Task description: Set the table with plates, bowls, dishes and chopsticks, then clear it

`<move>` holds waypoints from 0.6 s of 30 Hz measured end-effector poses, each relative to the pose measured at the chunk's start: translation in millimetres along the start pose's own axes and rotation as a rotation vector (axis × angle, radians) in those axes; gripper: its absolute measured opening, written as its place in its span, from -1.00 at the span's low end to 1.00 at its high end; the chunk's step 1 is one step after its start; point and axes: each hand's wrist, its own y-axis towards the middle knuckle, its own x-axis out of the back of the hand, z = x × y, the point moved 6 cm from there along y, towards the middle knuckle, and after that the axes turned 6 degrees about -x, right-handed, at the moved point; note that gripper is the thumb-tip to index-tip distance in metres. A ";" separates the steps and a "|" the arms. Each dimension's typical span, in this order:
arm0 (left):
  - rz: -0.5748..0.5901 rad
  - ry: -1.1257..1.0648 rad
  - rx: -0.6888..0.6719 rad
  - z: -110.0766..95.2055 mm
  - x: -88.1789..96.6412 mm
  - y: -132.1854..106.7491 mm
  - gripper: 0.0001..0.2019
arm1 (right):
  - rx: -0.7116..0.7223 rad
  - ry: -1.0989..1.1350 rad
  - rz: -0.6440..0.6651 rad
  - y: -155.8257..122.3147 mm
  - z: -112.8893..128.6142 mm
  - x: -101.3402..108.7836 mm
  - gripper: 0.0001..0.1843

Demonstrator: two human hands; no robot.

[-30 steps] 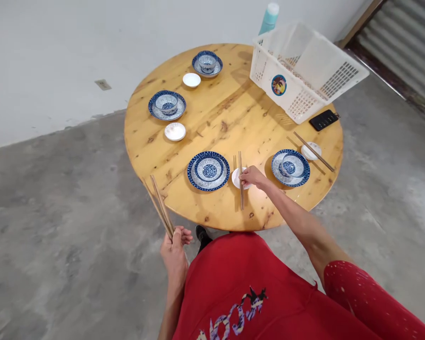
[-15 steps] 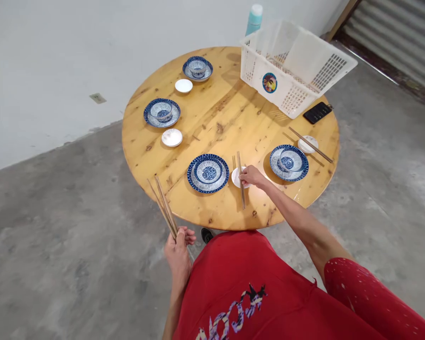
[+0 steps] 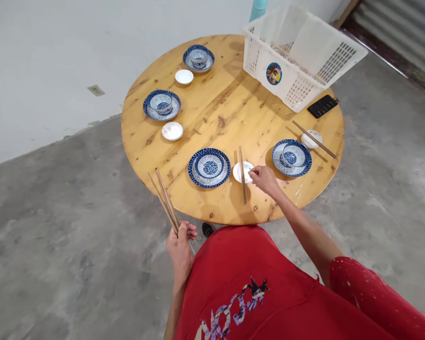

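Note:
My left hand [image 3: 180, 243] is closed around a bundle of chopsticks [image 3: 165, 200], held upward at a slant beside the table's near left edge. A pair of chopsticks [image 3: 242, 182] rests across a small white dish [image 3: 237, 174]. Just right of that pair is my right hand [image 3: 264, 179], its fingers curled together over the dish's right side, with nothing visible in them. Left of the dish, a blue-patterned bowl [image 3: 209, 166] stands on a blue-rimmed plate [image 3: 209, 183]. To the right sits another bowl [image 3: 293, 155] on its plate [image 3: 286, 173].
More chopsticks [image 3: 315, 140] lie across a small dish [image 3: 307, 141] at the right. Two more plate settings [image 3: 162, 114] [image 3: 199, 70] with small white dishes [image 3: 172, 131] [image 3: 184, 77] line the left side. A white basket [image 3: 286, 85], black phone [image 3: 322, 106] and turquoise bottle [image 3: 258, 10] are at the back right.
My right hand has let go of the chopsticks on the small dish and moved slightly right. My left hand still holds its bundle. The view has shifted slightly.

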 end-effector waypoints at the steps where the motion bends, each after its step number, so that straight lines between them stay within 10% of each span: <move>1: 0.018 -0.003 0.000 -1.7 -1.9 -0.6 -0.74 | 0.027 0.035 -0.014 -12.0 1.5 -4.2 -0.82; 9: 0.529 -0.017 0.034 -22.0 -47.6 -14.3 -0.72 | 0.166 0.680 0.424 -86.8 62.2 -92.8 -0.69; 18: 0.732 -0.036 0.200 -18.1 -38.0 -14.1 -0.61 | 0.223 0.942 0.517 -109.1 99.2 -110.9 -0.65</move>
